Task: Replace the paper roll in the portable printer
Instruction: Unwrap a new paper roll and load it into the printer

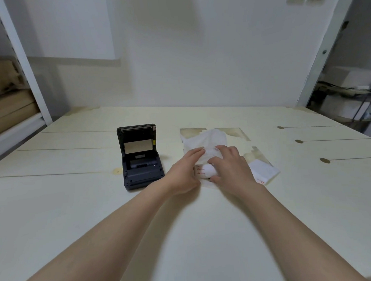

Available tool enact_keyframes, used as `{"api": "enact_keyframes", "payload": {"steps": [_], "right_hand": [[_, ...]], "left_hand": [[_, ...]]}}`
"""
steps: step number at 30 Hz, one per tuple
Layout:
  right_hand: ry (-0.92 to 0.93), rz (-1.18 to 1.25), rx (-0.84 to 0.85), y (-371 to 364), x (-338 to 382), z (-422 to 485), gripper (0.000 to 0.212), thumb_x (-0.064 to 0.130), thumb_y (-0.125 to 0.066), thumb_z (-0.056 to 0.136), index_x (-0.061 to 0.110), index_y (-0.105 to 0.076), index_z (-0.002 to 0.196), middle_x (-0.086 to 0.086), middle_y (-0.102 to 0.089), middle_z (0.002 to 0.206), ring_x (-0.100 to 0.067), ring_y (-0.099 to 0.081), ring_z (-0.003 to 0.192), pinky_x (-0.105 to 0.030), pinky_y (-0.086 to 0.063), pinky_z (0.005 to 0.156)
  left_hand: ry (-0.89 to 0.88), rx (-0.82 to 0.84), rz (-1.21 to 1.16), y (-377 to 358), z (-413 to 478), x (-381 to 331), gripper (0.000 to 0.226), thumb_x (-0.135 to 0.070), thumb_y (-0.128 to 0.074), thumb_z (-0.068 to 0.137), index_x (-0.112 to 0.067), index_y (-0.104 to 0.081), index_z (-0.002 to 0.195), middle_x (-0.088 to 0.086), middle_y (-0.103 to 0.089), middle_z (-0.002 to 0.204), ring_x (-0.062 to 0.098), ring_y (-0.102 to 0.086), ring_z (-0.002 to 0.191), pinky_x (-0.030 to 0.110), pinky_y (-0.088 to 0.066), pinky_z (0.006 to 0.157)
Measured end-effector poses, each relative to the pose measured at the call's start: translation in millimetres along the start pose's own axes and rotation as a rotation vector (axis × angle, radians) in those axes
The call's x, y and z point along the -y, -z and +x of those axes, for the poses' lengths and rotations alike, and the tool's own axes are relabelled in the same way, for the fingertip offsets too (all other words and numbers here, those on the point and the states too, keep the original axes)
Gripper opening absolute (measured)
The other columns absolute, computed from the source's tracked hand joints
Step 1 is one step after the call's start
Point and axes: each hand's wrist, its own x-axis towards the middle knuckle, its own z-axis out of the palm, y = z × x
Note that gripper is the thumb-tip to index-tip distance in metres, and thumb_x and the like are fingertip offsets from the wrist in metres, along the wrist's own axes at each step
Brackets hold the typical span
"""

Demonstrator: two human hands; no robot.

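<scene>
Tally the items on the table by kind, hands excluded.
Dark grey portable printer with lid open: 1
White paper roll with red print: 1
Translucent white plastic wrapper: 1
Flat white packet with red print: 1
Total: 4

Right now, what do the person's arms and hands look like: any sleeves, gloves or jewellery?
Both forearms are bare up to the frame edge, no sleeves showing. The left hand and right hand wear no gloves; no watch, bracelet or ring is visible.

The dark printer (140,163) stands open, lid upright, just beside the left hand (185,171) on its outer side. A white paper roll (208,170) in a crumpled white wrapper (203,142) lies between both hands, touching them.
</scene>
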Motion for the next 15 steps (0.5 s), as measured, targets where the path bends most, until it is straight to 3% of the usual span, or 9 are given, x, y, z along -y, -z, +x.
{"api": "enact_keyframes", "payload": {"steps": [5, 10, 12, 15], "right_hand": [[0.008, 0.039, -0.072, -3, -4, -1, 0.033, 0.035, -0.069, 0.082, 0.023, -0.067, 0.112, -0.002, -0.032, 0.153, -0.027, -0.027, 0.137, -0.038, -0.038, 0.096], [0.012, 0.392, -0.266, -3, -19, -13, 0.035, 0.026, -0.078, 0.077, 0.023, -0.068, 0.111, 0.000, -0.044, 0.144, -0.018, -0.028, 0.131, -0.033, -0.036, 0.098], [0.024, 0.452, -0.313, 4, -19, -16, 0.035, 0.028, -0.076, 0.077, 0.022, -0.068, 0.110, 0.003, -0.052, 0.135, -0.015, -0.034, 0.126, -0.031, -0.035, 0.096], [0.054, 0.459, -0.353, 15, -15, -19, 0.036, 0.032, -0.067, 0.076, 0.019, -0.066, 0.109, 0.014, -0.058, 0.112, -0.015, -0.046, 0.113, -0.038, -0.039, 0.095]], "left_hand": [[0.014, 0.025, -0.026, 3, 0, 0, 0.090, -0.003, -0.069, 0.080, -0.016, -0.021, 0.155, -0.006, -0.016, 0.162, 0.009, -0.021, 0.148, 0.015, -0.020, 0.111], [0.004, 0.021, -0.035, 7, -1, 4, 0.089, -0.013, -0.077, 0.079, -0.019, -0.029, 0.153, -0.006, -0.020, 0.161, 0.010, -0.023, 0.147, 0.019, -0.020, 0.114], [-0.019, 0.047, -0.124, 9, -5, 0, 0.076, -0.013, -0.075, 0.079, -0.027, -0.042, 0.146, -0.012, -0.024, 0.157, 0.005, -0.026, 0.143, 0.021, -0.023, 0.113], [-0.046, 0.033, -0.235, 11, -11, -4, 0.043, -0.021, -0.075, 0.077, -0.034, -0.067, 0.118, -0.012, -0.031, 0.157, 0.009, -0.016, 0.147, 0.037, -0.019, 0.120]]}}
